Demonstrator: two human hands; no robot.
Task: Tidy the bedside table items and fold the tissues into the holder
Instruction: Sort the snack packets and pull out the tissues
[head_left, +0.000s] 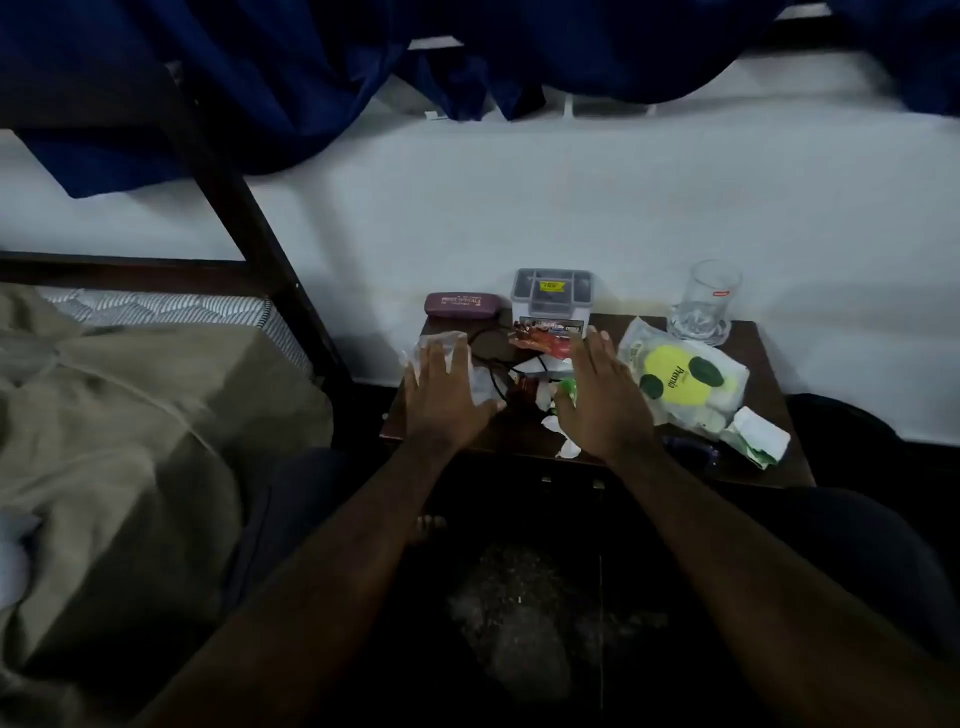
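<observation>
Reaching forward over a small dark-brown wooden bedside table (769, 364), both bare forearms extend from the bottom of the view. Left hand (441, 395) flat, fingers spread, palm down over a crumpled clear plastic wrapper (441, 345) at the table's left edge; nothing gripped. Right hand (597, 400) likewise spread and released, palm down above the table's middle, grasping nothing.

Between the hands: a black cable (493, 358) looping across the top, an orange-red snack wrapper (540, 340), scraps of crumpled white tissue (563, 444) by the front edge, and a small green item (569, 387) just under the right thumb; what it is cannot be told.

At the back, against the white wall (519, 208): a maroon oblong spectacle case (460, 305) on the left, a grey-and-white box-shaped holder with a yellow label (551, 296) at centre, a clear drinking glass (706, 304) on the right. Right of the hand lies a white plastic tissue pack with a yellow-green round print (680, 379); a smaller white-and-green packet (756, 439) sits near the front right corner.

Left of the table: a dark bed frame (249, 228), striped mattress (156, 306), beige blanket (130, 441). Blue fabric (311, 78) hangs above.
</observation>
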